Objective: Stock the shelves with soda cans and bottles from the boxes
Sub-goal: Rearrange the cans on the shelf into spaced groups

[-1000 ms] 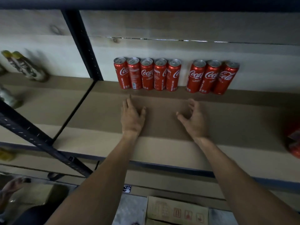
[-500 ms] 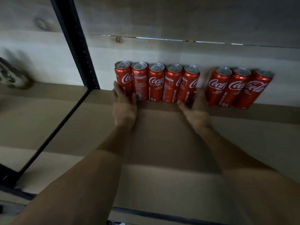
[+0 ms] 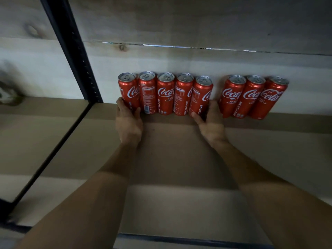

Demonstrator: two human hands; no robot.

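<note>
Head view: a row of five red soda cans (image 3: 166,94) stands upright at the back of the shelf (image 3: 170,159), against the wooden wall (image 3: 179,60). The left hand (image 3: 128,121) grasps the leftmost can (image 3: 128,90), and the right hand (image 3: 211,123) grasps the fifth can (image 3: 201,96). Past a gap to the right stand three more cans (image 3: 251,97).

Shop/stockroom: metal rack upright (image 3: 71,49), board shelf (image 3: 170,159), row of soda cans (image 3: 165,94).
</note>
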